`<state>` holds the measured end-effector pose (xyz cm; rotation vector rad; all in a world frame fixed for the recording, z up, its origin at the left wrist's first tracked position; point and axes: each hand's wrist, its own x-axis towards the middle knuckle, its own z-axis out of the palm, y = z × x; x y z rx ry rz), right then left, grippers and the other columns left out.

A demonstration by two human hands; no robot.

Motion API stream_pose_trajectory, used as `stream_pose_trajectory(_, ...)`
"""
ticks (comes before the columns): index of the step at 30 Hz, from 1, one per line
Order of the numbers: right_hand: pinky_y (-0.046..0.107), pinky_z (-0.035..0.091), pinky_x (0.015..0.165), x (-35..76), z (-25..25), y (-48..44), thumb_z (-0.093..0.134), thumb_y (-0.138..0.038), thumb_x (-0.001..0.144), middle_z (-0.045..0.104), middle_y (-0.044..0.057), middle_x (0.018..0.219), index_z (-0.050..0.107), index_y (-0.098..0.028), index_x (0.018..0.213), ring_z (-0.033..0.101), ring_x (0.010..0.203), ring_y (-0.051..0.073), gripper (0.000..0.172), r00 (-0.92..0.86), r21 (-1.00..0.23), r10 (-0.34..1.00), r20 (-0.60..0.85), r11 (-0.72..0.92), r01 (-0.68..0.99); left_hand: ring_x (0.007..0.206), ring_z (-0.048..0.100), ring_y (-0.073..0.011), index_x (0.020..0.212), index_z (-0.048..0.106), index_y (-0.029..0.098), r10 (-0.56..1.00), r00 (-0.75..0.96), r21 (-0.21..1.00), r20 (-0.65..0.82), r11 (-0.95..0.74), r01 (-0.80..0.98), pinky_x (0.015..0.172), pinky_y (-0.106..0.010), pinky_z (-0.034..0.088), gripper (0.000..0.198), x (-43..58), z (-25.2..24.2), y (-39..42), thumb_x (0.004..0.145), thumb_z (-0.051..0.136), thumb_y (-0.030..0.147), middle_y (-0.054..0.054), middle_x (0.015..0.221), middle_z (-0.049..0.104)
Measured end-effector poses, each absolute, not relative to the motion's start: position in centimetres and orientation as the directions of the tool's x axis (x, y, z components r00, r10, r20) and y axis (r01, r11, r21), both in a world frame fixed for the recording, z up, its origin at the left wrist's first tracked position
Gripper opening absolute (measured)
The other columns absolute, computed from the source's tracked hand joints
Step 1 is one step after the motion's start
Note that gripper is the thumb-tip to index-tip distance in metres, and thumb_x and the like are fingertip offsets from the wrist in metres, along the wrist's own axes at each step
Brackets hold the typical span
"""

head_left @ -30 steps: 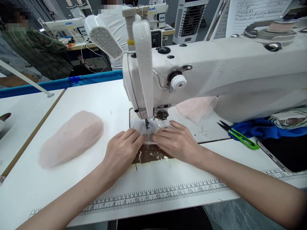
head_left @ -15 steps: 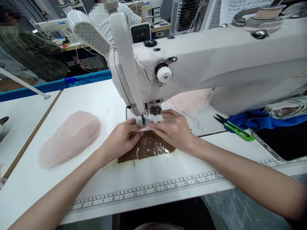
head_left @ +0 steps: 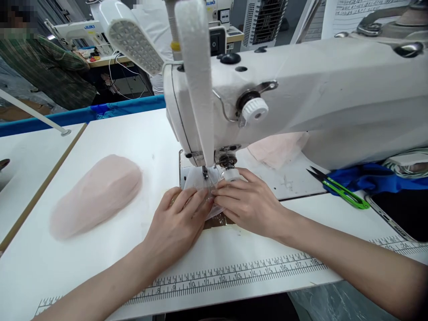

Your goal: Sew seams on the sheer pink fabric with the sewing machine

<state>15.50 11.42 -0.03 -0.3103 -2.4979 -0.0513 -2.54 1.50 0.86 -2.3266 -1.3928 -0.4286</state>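
Observation:
A thin, pale, sheer piece of fabric (head_left: pixel 216 211) lies under the presser foot (head_left: pixel 205 173) of a white sewing machine (head_left: pixel 287 84). My left hand (head_left: pixel 182 218) is closed on it just in front of the foot, fingers bent and pressed together. From the right side my right hand (head_left: pixel 249 200) pinches the same fabric, its fingertips almost meeting those of the left near the needle. Both hands hide much of the cloth. Below them, part of a shiny brown taped patch (head_left: pixel 217 221) shows on the table.
Pale pink sheer fabric (head_left: pixel 96 196) lies on the left of the table, with more pink fabric (head_left: pixel 279 149) behind the machine arm. Green thread snips (head_left: pixel 344 191), blue cloth (head_left: pixel 381 178) and a phone (head_left: pixel 401 214) sit at right. Two people are across the room.
The left hand has turned palm down and come nearer the right hand. The fabric, earlier a narrow folded edge between the fingers, now lies flatter under the foot. The view has shifted slightly.

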Motion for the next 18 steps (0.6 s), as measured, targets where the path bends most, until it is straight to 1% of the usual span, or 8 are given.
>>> stream_pose_trajectory(1,0.036,0.039,0.1,15.5,-0.1,11.4,0.052,-0.006,0.086,0.075,-0.003,0.086,0.069,-0.02,0.075,0.066,0.084,0.013,0.024,-0.786,-0.033,0.206,0.583,0.972,0.231,0.101,0.061,-0.0229,0.107,0.067,0.016,0.774,0.454,-0.187,0.441,-0.415,0.89,0.085,-0.041,0.043,0.022,-2.4,0.9,1.3,0.09,0.054,0.014,-0.008,0.113,0.069)
stream_pose_trajectory(2,0.036,0.039,0.1,15.5,-0.1,11.4,0.052,-0.006,0.086,0.076,-0.003,0.087,0.069,-0.02,0.076,0.066,0.083,0.013,0.025,-0.784,-0.034,0.206,0.586,0.973,0.23,0.108,0.06,-0.0235,0.11,0.066,0.015,0.785,0.45,-0.189,0.425,-0.409,0.893,0.091,-0.042,0.042,0.024,-2.3,0.9,1.2,0.09,0.053,0.014,-0.009,0.118,0.067)
stream_pose_trajectory(4,0.037,0.039,0.1,15.5,-0.1,11.4,0.052,-0.006,0.086,0.076,-0.002,0.088,0.07,-0.02,0.077,0.066,0.082,0.013,0.024,-0.776,-0.038,0.208,0.596,0.972,0.232,0.112,0.06,-0.0227,0.115,0.064,0.014,0.802,0.443,-0.176,0.4,-0.407,0.896,0.098,-0.044,0.039,0.027,-2.3,0.9,1.0,0.091,0.051,0.013,-0.011,0.119,0.067)
stream_pose_trajectory(8,0.037,0.04,0.1,15.5,-0.1,11.5,0.053,-0.007,0.088,0.076,-0.002,0.089,0.07,-0.02,0.079,0.067,0.083,0.013,0.023,-0.777,-0.034,0.21,0.594,0.971,0.237,0.111,0.062,-0.0227,0.117,0.063,0.014,0.811,0.438,-0.153,0.388,-0.412,0.898,0.104,-0.047,0.037,0.028,-2.6,0.6,1.0,0.092,0.051,0.013,-0.012,0.118,0.067)
stream_pose_trajectory(14,0.037,0.038,0.101,15.1,-0.3,11.8,0.053,-0.009,0.089,0.076,-0.001,0.086,0.07,-0.018,0.081,0.066,0.078,0.013,0.022,-0.761,-0.055,0.228,0.608,0.968,0.246,0.11,0.064,-0.0226,0.118,0.063,0.017,0.814,0.417,-0.132,0.404,-0.398,0.908,0.107,-0.051,0.035,0.029,-3.0,0.4,1.6,0.093,0.048,0.015,-0.011,0.118,0.067)
stream_pose_trajectory(18,0.037,0.039,0.098,14.9,-0.3,12.3,0.051,-0.007,0.089,0.075,-0.002,0.087,0.069,-0.019,0.079,0.065,0.076,0.014,0.024,-0.756,-0.041,0.222,0.616,0.967,0.251,0.11,0.064,-0.0235,0.118,0.063,0.016,0.811,0.419,-0.127,0.409,-0.404,0.906,0.108,-0.052,0.034,0.029,-3.4,0.4,2.3,0.094,0.047,0.016,-0.012,0.117,0.068)
